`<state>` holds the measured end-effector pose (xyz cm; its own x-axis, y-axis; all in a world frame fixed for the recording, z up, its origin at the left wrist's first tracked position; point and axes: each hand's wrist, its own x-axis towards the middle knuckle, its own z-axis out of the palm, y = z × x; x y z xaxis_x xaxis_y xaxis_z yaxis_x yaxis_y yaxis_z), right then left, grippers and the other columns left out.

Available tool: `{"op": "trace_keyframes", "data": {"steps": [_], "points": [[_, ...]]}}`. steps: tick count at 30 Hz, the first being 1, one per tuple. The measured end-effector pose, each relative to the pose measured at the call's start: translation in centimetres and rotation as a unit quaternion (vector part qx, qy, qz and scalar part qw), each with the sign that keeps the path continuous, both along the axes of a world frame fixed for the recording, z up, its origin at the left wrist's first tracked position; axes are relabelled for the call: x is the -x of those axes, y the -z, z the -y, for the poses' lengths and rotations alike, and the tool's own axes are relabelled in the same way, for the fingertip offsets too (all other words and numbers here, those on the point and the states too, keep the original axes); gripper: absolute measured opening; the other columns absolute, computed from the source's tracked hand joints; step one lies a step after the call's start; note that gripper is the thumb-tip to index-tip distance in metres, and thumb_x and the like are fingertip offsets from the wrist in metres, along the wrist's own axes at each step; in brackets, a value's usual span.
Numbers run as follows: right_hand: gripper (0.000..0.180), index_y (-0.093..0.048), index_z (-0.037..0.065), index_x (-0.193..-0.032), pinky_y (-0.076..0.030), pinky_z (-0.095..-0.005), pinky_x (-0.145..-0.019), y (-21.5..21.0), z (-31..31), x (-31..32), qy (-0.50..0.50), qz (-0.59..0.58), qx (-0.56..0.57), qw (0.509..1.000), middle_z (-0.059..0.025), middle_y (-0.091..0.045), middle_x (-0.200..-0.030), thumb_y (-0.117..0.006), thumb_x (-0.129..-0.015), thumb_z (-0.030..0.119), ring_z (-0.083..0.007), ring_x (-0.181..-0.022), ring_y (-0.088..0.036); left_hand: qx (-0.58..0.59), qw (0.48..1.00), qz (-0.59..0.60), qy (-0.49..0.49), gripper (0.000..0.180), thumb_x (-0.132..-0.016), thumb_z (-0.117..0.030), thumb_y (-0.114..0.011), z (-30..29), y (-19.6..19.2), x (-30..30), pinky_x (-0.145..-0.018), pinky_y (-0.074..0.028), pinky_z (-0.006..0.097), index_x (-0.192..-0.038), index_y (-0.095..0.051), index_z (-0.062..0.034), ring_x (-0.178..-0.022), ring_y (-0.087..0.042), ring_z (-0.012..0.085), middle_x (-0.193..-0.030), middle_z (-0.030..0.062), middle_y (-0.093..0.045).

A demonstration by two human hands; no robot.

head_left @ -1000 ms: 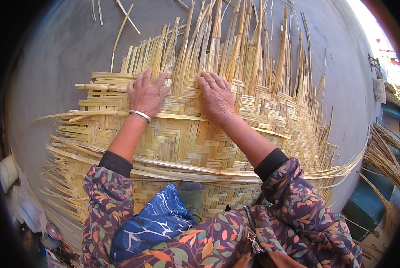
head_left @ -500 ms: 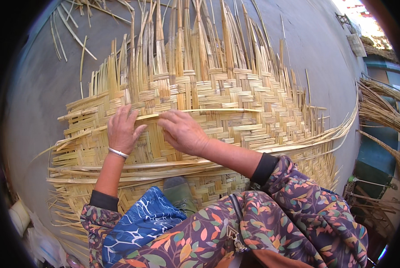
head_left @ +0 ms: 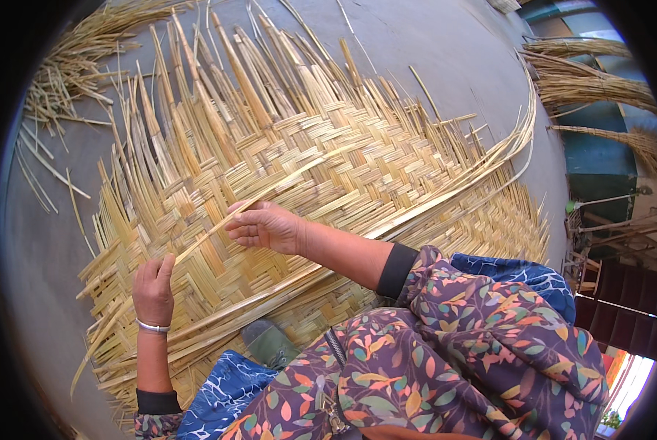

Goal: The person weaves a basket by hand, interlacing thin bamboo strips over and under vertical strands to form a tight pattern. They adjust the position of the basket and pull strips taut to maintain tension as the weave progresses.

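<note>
A large mat (head_left: 409, 170) of split reed strips, woven in a twill pattern, lies on the floor before me. One pale reed strip (head_left: 292, 176) runs slantwise over its surface, its far right end lying on the weave. My left hand (head_left: 153, 290), with a white bangle at the wrist, is closed around this strip near the mat's left side; the strip's tail curves out beyond it. Further right, my right hand (head_left: 266, 227) pinches the same strip between thumb and curled fingers, just above the weave. Its fingertips are partly hidden.
Long unwoven reed ends (head_left: 226, 81) fan out from the mat's far edge. A bundle of loose strips (head_left: 446, 196) crosses the mat nearer me. My shoe (head_left: 270, 345) rests on the near part. Loose reeds (head_left: 72, 70) lie far left; reed bundles (head_left: 592, 88) are at right.
The view has turned, so the mat appears slanted. My left hand has moved left and nearer me, farther from the right hand. The strip between them now appears lifted off the weave.
</note>
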<state>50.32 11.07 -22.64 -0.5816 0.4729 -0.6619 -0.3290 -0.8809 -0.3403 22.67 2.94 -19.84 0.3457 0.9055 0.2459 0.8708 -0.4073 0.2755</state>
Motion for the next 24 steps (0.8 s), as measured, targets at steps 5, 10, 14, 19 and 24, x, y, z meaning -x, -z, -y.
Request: {"op": "trace_keyframes", "data": {"steps": [5, 10, 14, 19, 24], "points": [[0.02, -0.055, 0.01, -0.108, -0.052, -0.0317, -0.08, -1.8, -0.3, 0.0, 0.026, -0.055, 0.013, 0.998, -0.008, -0.063, -0.098, -0.056, -0.09, 0.017, -0.0174, -0.089, -0.063, -0.078, 0.994, -0.079, 0.014, 0.047, -0.072, 0.002, -0.057, -1.1, -2.0, 1.0, -0.065, -0.042, 0.035, -0.116, -0.059, -0.0137, -0.073, -0.052, 0.0251, -0.082, 0.0063, -0.052], [0.017, -0.054, 0.01, -0.108, -0.053, -0.0296, -0.08, -1.6, -0.9, -0.4, 0.042, 0.008, -0.023, 0.999, -0.0057, -0.063, -0.097, -0.048, -0.094, 0.018, -0.0171, -0.09, -0.063, 0.057, 0.998, 0.032, -0.02, 0.033, -0.074, -0.005, -0.063, -1.8, -1.2, 0.5, -0.063, -0.042, 0.032, -0.107, -0.062, -0.0102, -0.072, -0.052, 0.0214, -0.079, 0.0067, -0.054], [0.018, -0.053, 0.009, -0.109, -0.053, -0.0293, -0.076, -0.7, -0.8, -0.6, 0.035, 0.071, -0.061, 0.995, -0.0046, -0.06, -0.097, -0.049, -0.094, 0.019, -0.0174, -0.087, -0.063, 0.456, 0.843, 0.228, -0.172, 0.012, -0.078, -0.014, -0.067, -1.8, 0.4, 1.3, -0.054, -0.04, 0.028, -0.085, -0.064, -0.0041, -0.058, -0.049, 0.0117, -0.062, 0.0032, -0.051], [0.018, -0.055, 0.009, -0.106, -0.053, -0.0292, -0.078, -0.6, -0.8, -0.9, 0.059, 0.037, -0.027, 0.997, -0.0048, -0.062, -0.092, -0.051, -0.093, 0.02, -0.0169, -0.089, -0.063, 0.407, 0.874, 0.189, -0.187, 0.02, -0.079, -0.017, -0.066, -2.4, -0.3, 2.0, -0.05, -0.038, 0.028, -0.071, -0.059, -0.0003, -0.052, -0.045, 0.009, -0.054, 0.0014, -0.046], [0.02, -0.058, 0.008, -0.102, -0.052, -0.03, -0.078, -0.3, -2.7, -2.0, 0.11, 0.004, -0.038, 0.993, -0.0052, -0.063, -0.088, -0.055, -0.091, 0.024, -0.0176, -0.089, -0.063, 0.324, 0.922, 0.093, -0.191, 0.022, -0.08, -0.018, -0.064, -4.9, -1.7, 2.3, -0.051, -0.04, 0.032, -0.07, -0.056, -0.0003, -0.052, -0.047, 0.014, -0.056, 0.0073, -0.053]]}}
